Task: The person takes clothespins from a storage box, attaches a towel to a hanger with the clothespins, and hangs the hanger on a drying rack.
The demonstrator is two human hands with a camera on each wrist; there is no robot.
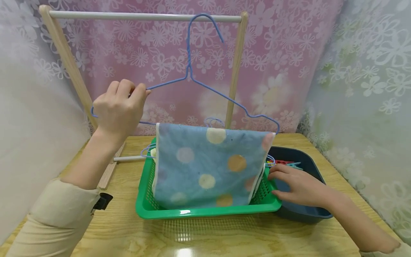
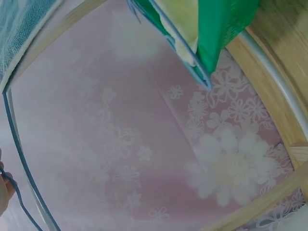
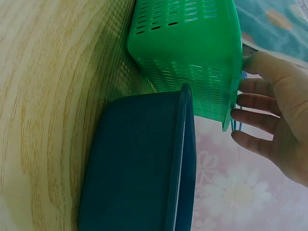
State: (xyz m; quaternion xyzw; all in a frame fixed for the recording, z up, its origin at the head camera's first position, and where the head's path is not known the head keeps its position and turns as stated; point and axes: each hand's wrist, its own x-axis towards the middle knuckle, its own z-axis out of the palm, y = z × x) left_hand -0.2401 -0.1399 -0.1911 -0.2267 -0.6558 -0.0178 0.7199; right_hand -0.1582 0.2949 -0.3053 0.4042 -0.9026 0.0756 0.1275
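My left hand [image 1: 118, 105] grips the left shoulder of a blue wire hanger [image 1: 221, 94], held upright above the basket. Folded over the hanger's lower bar hangs a blue towel [image 1: 192, 178] with white, orange and pink dots; its lower part is inside a green plastic basket [image 1: 205, 212]. My right hand [image 1: 300, 184] is at the basket's right rim, its fingers loosely bent and spread. In the right wrist view the right hand [image 3: 284, 110] has its thumb and fingertips at the rim; firm contact cannot be told. Only a sliver of the left hand [image 2: 6, 190] shows in the left wrist view.
A dark blue tub [image 1: 316, 210] with coloured clothespins [image 1: 293, 165] stands right of the basket. Behind is a wooden rack with a white rail [image 1: 128, 16]. More blue hangers [image 1: 149, 150] and pale yellow cloth [image 2: 180, 19] are in the basket. Floral curtains enclose the wooden table [image 1: 128, 235].
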